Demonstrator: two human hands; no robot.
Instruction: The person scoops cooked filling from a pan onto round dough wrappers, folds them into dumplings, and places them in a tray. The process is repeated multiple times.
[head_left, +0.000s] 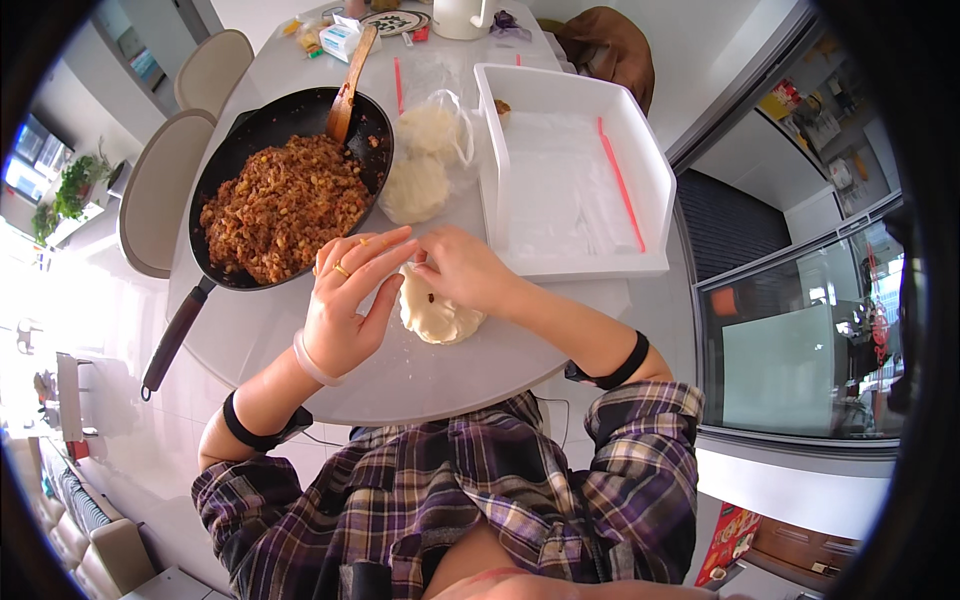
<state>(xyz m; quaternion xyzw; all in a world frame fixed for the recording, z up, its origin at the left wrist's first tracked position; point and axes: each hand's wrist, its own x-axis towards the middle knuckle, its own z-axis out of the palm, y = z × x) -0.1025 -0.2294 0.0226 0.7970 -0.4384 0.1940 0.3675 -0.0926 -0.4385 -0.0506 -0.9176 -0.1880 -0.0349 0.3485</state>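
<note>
A pleated dough bun rests on the table before me, its top gathered around a small opening where dark filling shows. The fingertips of my right hand are bent together at the bun's far edge and pinch the dough there. My left hand hovers at the bun's left side, fingers extended and slightly apart, holding nothing. Its fingertips come close to those of my right hand. Left of the hands stands a black wok with a heap of cooked, minced filling. A wooden spatula leans in it.
Clear plastic bags of pale dough lie between the wok and a white tray. The tray is lined with clear plastic and has a browned item in its far left corner. The wok handle juts past the table edge. Tissues and a white pitcher stand behind.
</note>
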